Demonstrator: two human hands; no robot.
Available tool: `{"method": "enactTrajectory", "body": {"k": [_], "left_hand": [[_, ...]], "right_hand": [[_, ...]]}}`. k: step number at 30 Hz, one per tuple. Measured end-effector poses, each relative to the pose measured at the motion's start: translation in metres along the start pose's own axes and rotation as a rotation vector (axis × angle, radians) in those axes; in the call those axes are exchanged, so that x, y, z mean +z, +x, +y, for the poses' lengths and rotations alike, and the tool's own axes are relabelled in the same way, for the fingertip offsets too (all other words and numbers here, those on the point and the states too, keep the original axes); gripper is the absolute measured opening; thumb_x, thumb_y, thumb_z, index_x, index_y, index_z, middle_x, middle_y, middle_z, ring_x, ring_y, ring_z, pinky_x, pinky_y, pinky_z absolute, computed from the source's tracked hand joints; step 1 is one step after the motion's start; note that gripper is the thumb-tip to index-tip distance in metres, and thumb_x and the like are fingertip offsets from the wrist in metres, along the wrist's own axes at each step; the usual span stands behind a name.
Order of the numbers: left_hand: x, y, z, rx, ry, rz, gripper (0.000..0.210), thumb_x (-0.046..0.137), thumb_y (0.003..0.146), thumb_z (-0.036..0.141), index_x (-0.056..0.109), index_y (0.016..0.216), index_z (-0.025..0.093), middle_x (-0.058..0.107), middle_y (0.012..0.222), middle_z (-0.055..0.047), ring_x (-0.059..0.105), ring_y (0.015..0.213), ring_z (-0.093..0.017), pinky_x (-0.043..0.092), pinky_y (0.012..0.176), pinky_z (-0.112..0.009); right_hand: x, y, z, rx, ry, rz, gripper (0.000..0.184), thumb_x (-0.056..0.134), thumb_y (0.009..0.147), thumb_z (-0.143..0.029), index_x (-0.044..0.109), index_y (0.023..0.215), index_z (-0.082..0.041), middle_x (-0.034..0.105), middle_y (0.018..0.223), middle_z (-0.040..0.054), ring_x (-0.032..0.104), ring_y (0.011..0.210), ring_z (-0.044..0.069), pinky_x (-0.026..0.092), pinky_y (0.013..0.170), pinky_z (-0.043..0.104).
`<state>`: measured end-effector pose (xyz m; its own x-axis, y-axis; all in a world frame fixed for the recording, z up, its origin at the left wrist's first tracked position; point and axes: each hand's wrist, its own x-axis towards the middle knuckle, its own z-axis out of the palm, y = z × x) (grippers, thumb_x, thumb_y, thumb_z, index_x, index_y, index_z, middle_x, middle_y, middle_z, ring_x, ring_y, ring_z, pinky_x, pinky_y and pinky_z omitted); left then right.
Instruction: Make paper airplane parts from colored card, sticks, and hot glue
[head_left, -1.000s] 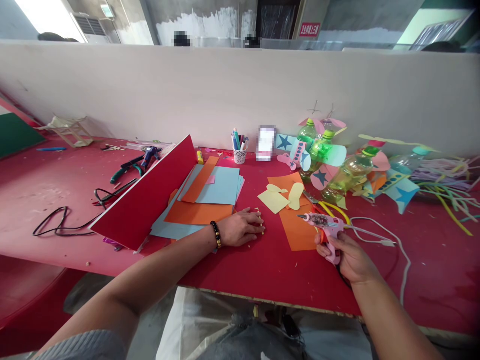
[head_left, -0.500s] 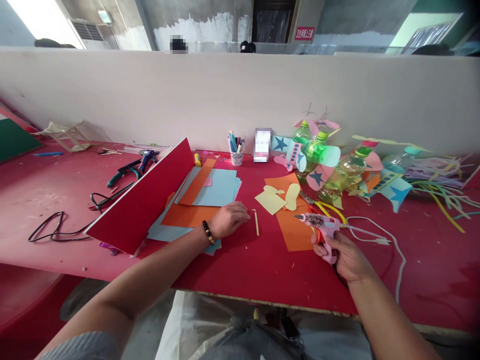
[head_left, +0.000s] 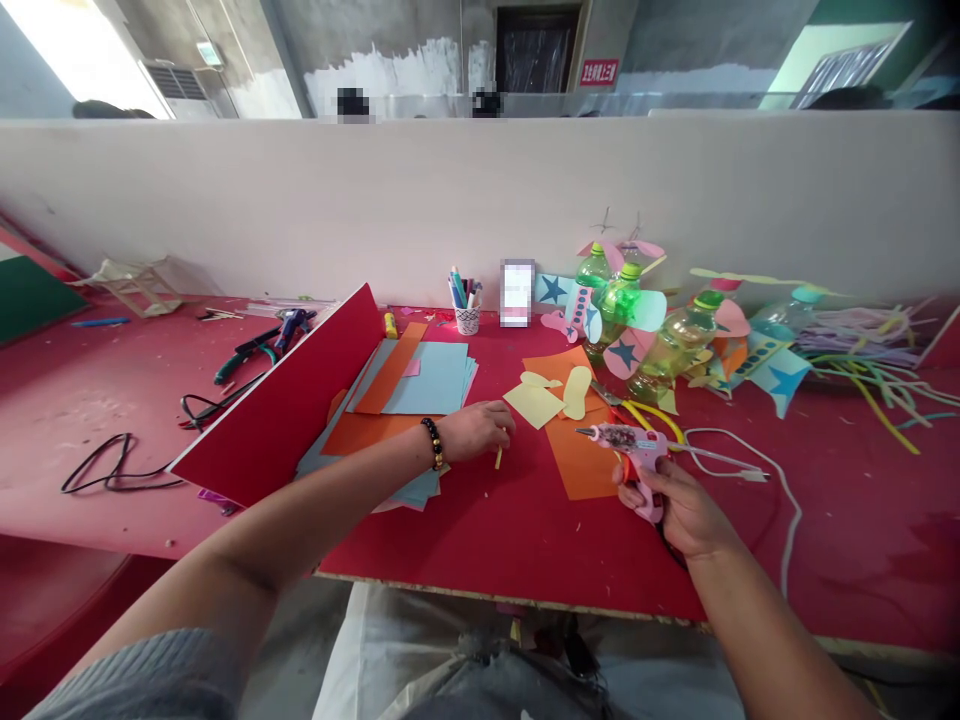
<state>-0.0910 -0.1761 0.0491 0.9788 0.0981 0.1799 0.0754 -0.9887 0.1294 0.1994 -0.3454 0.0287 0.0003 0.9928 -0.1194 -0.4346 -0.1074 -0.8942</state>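
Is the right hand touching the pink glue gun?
Touching. The head view shows the right hand gripping the pink glue gun, with its fingers wrapped around the handle and no gap there.

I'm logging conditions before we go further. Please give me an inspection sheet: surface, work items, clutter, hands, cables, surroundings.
Surface: red tabletop, small scraps scattered on it.
Work items: pink glue gun, nozzle pointing left in view; thin yellow strip, partly covered.
Clutter: blue and orange paper sheets, yellow cut-outs, pen cup, decorated bottles.
Hands: right hand grips the glue gun; left hand is at the strip, grip unclear.
Cables: white cable at right; black cable at left; connections can't be traced.
Surroundings: pale partition behind the table, dark tops of heads beyond.
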Motion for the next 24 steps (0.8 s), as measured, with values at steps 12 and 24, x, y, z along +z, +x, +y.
{"method": "enactTrajectory", "body": {"k": [12, 24], "left_hand": [[-0.0083, -0.0045, 0.0, 0.035, 0.071, -0.053, 0.018, 0.043, 0.091, 0.015, 0.06, 0.087, 0.021, 0.063, 0.092, -0.007, 0.05, 0.096, -0.018, 0.037, 0.092, -0.031], [-0.0007, -0.0096, -0.0064, 0.008, 0.068, -0.072, 0.015, 0.045, 0.091, 0.017, 0.059, 0.089, 0.02, 0.062, 0.09, -0.007, 0.05, 0.092, -0.019, 0.037, 0.087, -0.03]], "right_hand": [[0.0012, -0.0003, -0.0013, 0.015, 0.032, -0.02, 0.01, 0.06, 0.081, -0.022, 0.066, 0.088, -0.018, 0.064, 0.081, 0.0064, 0.047, 0.054, 0.011, 0.035, 0.052, 0.027], [-0.0012, 0.0, 0.0002, 0.023, 0.034, 0.0, 0.01, 0.062, 0.08, -0.023, 0.064, 0.089, -0.019, 0.064, 0.081, 0.0061, 0.048, 0.054, 0.011, 0.035, 0.051, 0.027]]}}
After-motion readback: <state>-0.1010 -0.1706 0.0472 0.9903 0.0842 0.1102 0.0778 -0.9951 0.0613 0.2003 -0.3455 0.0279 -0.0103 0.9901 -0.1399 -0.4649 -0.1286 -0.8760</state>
